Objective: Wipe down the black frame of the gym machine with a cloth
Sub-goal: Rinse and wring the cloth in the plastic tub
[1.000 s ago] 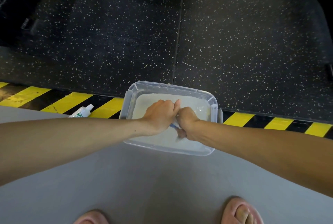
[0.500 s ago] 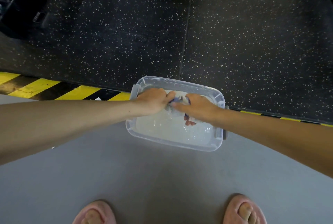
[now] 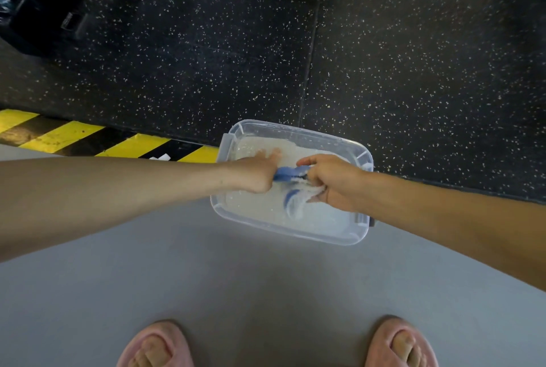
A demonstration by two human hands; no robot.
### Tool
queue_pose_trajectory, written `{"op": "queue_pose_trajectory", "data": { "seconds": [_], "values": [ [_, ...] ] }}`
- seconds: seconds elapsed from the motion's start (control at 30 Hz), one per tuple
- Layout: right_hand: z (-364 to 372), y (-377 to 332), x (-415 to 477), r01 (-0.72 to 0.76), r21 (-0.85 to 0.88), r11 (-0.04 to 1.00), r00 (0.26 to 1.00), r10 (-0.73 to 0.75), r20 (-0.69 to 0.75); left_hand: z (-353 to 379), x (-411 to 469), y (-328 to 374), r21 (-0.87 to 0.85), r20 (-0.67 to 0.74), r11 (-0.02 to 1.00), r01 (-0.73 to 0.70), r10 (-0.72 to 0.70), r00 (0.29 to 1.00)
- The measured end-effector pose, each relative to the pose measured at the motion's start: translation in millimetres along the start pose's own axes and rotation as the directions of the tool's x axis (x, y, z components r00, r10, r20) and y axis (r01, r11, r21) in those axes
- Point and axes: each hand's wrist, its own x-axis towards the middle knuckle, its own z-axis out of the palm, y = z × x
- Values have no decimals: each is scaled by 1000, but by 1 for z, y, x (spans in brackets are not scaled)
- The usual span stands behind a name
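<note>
Your pink slippers (image 3: 156,346) stand at 6 o'clock on the grey floor. Beyond them, over the clear tub (image 3: 280,229), your left hand (image 3: 257,173) and right hand (image 3: 331,182) both grip the blue-and-white cloth (image 3: 291,173), fingers curled round it. The black frame (image 3: 35,3) lies far off at 11 o'clock.
</note>
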Motion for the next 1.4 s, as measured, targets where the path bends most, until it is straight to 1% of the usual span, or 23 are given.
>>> {"op": "queue_pose_trajectory", "data": {
  "seconds": [0.03,0.07,0.13,0.2,0.23,0.27,0.33,0.4,0.43,0.47,0.5,0.67,0.77,0.83,0.9,0.97,1.07,1.1,1.17,1.2,1.27,1.37,1.4],
  "values": [
    [1,0,0,-22,174,985,1000,21,4,1,4,0,-242,27,970,33,-27,999],
    [1,1,-1,-23,320,947,1000,26,-5,4,7,3,-503,65,862,59,-31,997],
    [3,2,0,-17,509,860,997,55,-59,9,7,10,-904,132,416,100,48,990],
    [4,3,5,0,454,891,977,97,-190,10,1,16,-984,165,-39,174,169,972],
    [4,5,9,-20,360,933,959,119,-255,8,-5,21,-968,160,-155,196,218,963],
    [3,7,14,-49,274,960,949,131,-288,7,-8,26,-965,151,-174,195,235,960],
    [1,11,19,-126,216,968,951,180,-252,5,-14,38,-993,98,-43,106,146,984],
    [2,13,18,-186,186,965,956,222,-193,9,-15,48,-955,-104,281,-94,-21,994],
    [3,14,15,-208,157,965,956,235,-176,13,-15,51,-879,-218,443,-176,-45,975],
    [5,15,14,-221,134,966,955,242,-171,17,-14,53,-799,-302,559,-223,-52,952],
    [9,15,12,-218,109,970,957,235,-172,19,-15,53,-746,-356,620,-244,-63,932],
    [21,16,14,-84,-104,991,957,51,-286,18,-17,56,-632,-477,726,-271,-88,874],
    [19,17,20,-52,-351,935,927,-86,-365,15,-10,54,-606,-495,756,-247,-116,861],
    [18,15,19,-45,-491,870,910,-167,-379,14,-6,54,-627,-477,730,-271,-85,875],
    [18,12,14,-54,-652,756,908,-235,-347,17,-5,54,-685,-422,679,-262,-78,903],
    [18,13,9,-59,-786,616,915,-281,-289,19,-3,56,-761,-297,630,-154,-127,947],
    [14,19,10,-10,-945,328,915,-379,-141,15,-3,56,-832,-63,552,52,-187,980],
    [10,20,12,2,-976,217,904,-418,-91,11,-3,54,-812,-31,578,84,-186,982],
    [1,20,15,30,-999,37,873,-487,8,3,-1,46,-644,-99,764,21,-111,989],
    [-3,19,14,44,-999,-16,864,-501,46,-2,-1,41,-510,-131,860,-23,-51,990],
    [-13,18,16,105,-991,-83,870,-476,132,-8,-3,31,-246,-151,968,-57,20,988],
    [-26,10,12,130,-985,113,928,-363,80,-12,-11,18,44,-163,998,-45,52,985],
    [-28,8,10,134,-985,113,936,-341,88,-11,-16,15,116,-167,991,-66,85,982]
  ]
}}
